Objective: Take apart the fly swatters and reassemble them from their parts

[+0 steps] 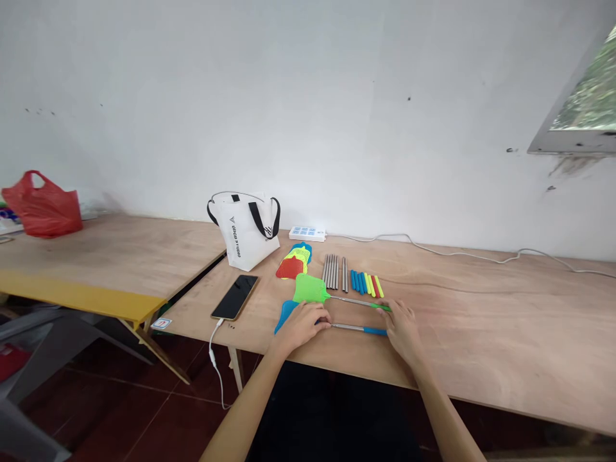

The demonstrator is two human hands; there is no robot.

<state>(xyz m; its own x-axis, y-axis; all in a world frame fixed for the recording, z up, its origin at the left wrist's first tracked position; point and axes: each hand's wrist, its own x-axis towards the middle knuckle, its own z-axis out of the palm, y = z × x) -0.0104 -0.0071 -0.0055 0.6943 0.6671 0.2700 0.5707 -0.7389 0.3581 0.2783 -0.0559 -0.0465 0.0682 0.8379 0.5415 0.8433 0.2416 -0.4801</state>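
Note:
A blue fly swatter (285, 314) lies near the front edge of the table, its steel rod and blue grip pointing right. My left hand (303, 326) is closed on its neck, covering part of the head. Just behind it lies a green fly swatter (309, 289), rod also to the right. My right hand (403, 326) has its thumb and fingers on the end of the green grip, close to the end of the blue one. Beyond them are steel rods (331, 272), blue, yellow and red handle sleeves (360, 282), and overlapping red, yellow and blue swatter heads (290, 267).
Left of the swatters lies a phone (235, 297) with a white cable. A white bag (248, 234) with black handles and a power strip (307, 233) stand near the wall. On the adjoining left table (144, 247) sits a red plastic bag (48, 208). A gap divides the tables.

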